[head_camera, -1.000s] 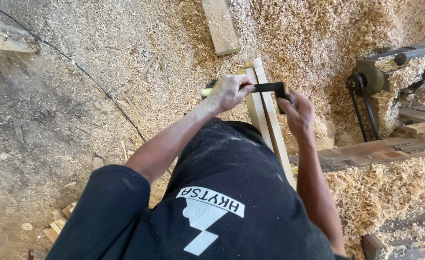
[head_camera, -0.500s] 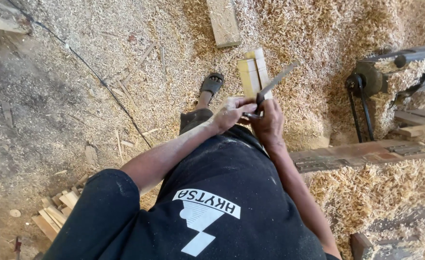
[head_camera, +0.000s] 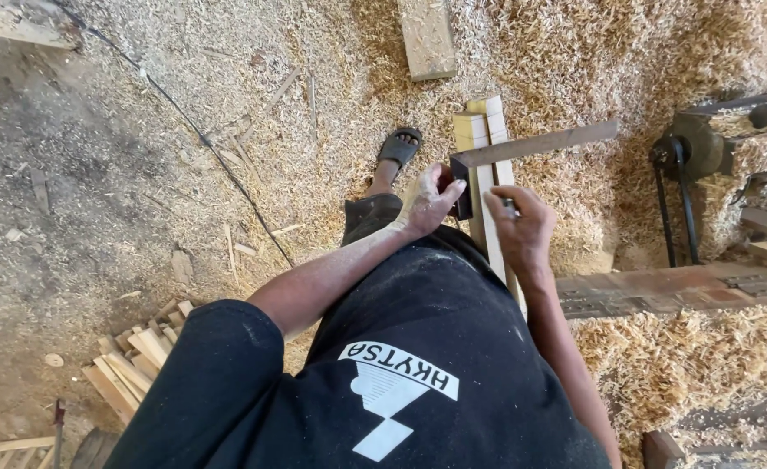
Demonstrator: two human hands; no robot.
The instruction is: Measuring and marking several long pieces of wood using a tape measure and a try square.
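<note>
We see the left hand wrapped around the dark handle of a metal square, and its long flat blade sticks out to the right over two pale wood strips that stand side by side in front of the person. The right hand is curled shut around a small thin thing, maybe a pencil, and it rests on the wood strips just under the blade. Wood shavings cover the floor, a sandal shows near the left hand, and a short board lies farther up.
</note>
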